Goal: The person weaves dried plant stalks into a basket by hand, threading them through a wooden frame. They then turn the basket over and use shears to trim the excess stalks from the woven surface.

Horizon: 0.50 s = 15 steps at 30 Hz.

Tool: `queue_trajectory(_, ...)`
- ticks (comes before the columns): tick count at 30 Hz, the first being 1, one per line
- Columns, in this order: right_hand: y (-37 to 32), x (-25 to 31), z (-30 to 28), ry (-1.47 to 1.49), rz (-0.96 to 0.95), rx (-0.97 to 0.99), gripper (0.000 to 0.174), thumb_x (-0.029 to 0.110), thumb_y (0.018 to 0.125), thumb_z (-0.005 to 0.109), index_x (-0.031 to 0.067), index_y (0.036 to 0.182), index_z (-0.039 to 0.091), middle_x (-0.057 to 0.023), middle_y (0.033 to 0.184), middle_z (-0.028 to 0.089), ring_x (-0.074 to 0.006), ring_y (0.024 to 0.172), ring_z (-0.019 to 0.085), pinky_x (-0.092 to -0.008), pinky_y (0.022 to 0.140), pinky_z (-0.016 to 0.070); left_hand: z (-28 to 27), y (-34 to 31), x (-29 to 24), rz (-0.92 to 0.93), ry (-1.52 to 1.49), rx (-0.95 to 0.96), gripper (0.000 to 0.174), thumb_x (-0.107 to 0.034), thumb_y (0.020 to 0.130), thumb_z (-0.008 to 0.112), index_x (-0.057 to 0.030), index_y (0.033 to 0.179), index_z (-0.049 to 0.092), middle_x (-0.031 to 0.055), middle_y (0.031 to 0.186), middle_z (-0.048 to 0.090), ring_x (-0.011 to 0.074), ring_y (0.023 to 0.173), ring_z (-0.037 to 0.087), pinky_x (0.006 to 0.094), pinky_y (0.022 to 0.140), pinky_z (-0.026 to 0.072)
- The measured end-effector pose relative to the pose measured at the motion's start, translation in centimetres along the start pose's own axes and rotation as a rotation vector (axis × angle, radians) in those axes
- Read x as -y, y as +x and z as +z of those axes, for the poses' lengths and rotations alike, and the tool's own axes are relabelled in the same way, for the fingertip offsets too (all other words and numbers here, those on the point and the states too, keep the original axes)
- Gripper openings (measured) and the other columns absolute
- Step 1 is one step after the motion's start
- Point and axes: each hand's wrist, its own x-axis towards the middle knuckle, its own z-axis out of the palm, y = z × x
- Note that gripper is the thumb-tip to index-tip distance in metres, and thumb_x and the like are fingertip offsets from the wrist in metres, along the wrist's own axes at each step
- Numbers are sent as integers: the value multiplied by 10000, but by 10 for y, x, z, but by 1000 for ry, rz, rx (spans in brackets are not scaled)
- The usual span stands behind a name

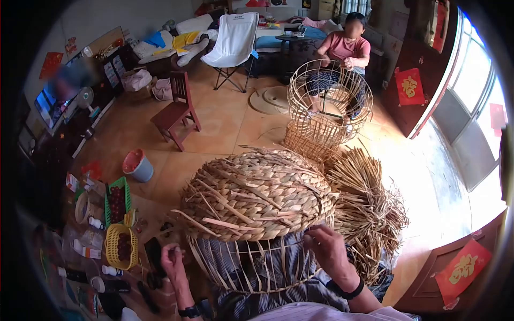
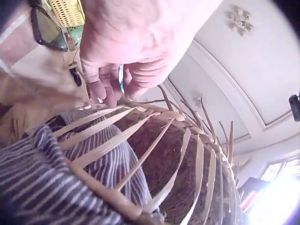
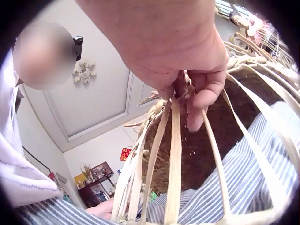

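A large basket of braided dried straw lies tilted over the person's lap, many loose strand ends poking from it. Its near part is an open frame of thin pale stakes, with striped cloth showing through. My right hand is at the edge of the braiding, thumb and fingers pinching a straw strand there. Off the basket's left side is my left hand, fingers bent toward the thumb. In the left wrist view its fingertips overlap the rim; I cannot tell whether they hold a strand.
A bundle of dried straw lies right of the basket. To the left are a yellow basket, a green basket, bottles and a bucket. Beyond sits another person behind an open basket frame; a wooden chair stands left.
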Motion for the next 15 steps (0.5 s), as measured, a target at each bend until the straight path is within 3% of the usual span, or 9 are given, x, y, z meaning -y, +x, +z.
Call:
queue_trajectory(1, 1, -6, -1, -31, -45, -51, 68, -17, 938, 772, 24, 990, 758, -153, 937, 718, -331, 711, 727, -410, 638, 570, -3, 4, 1, -17, 17, -22, 146, -60, 1070, 700, -52, 1214, 682, 13, 1088, 701, 118, 934, 709, 271, 834, 573)
queue_trajectory(3, 7, -4, -15, -220, -130, -104, 166, -97, 868, 737, 37, 966, 743, -128, 944, 718, -284, 757, 713, -386, 641, 556, -14, 25, 30, 212, 86, 7, 214, 6, 1037, 688, -42, 1245, 669, 39, 1147, 690, 155, 1041, 699, 307, 919, 575)
queue_trajectory(5, 18, 21, -10, -134, -139, -185, 117, -102, 908, 725, 2, 962, 723, -121, 944, 707, -265, 816, 690, -362, 672, 552, -21, 32, 18, 208, 223, -102, 282, 60, 999, 672, -27, 1268, 666, 65, 1191, 690, 174, 1124, 676, 332, 992, 560)
queue_trajectory(7, 11, 33, 1, 83, 53, -153, 73, -73, 932, 739, -8, 963, 725, -135, 955, 713, -281, 830, 697, -358, 710, 546, -28, 43, 15, 149, 275, -158, 306, 64, 983, 664, -29, 1275, 668, 66, 1206, 699, 170, 1138, 674, 327, 992, 550)
queue_trajectory(9, 6, 37, 7, -29, -99, -64, 34, -25, 950, 752, -7, 971, 733, -147, 971, 721, -294, 844, 704, -385, 757, 562, -37, 54, 17, 227, 329, -186, 295, 35, 994, 675, -46, 1277, 676, 74, 1208, 711, 193, 1130, 694, 350, 977, 558)
queue_trajectory(12, 5, 58, 26, -6, -203, 17, 69, 47, 952, 778, -2, 962, 731, -149, 999, 742, -315, 878, 717, -405, 775, 561, -41, 56, 5, 91, 497, -225, 275, 5, 1004, 679, -90, 1262, 683, 157, 1215, 720, 311, 1142, 732, 417, 957, 566)
queue_trajectory(15, 7, 67, 41, 32, -278, 113, 65, 45, 923, 794, 24, 960, 745, -135, 993, 746, -322, 831, 724, -405, 724, 571, -27, 61, -8, 330, 731, -170, 304, 28, 976, 659, -93, 1254, 683, 174, 1200, 711, 369, 1092, 734, 442, 905, 575)
